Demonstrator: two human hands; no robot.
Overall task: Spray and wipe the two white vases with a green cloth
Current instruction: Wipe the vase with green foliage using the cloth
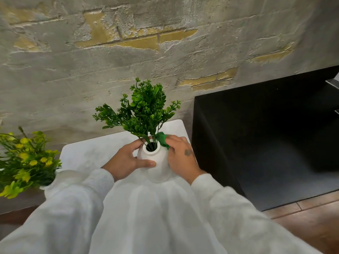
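Note:
A round white vase (156, 162) holding green sprigs (142, 110) stands on a white table (88, 153). My left hand (126, 162) grips its left side, thumb across the front below the neck. My right hand (181, 158) presses a bunched green cloth (163, 139) against the vase's upper right shoulder; most of the cloth is hidden under the palm. A second white vase (60, 180) with yellow-green flowers (25, 162) stands at the left, partly behind my left sleeve. No spray bottle is in view.
A rough plastered brick wall (165, 52) rises right behind the table. A tall black cabinet (256, 134) stands close on the right of the table. Wooden floor (302, 226) shows at the lower right.

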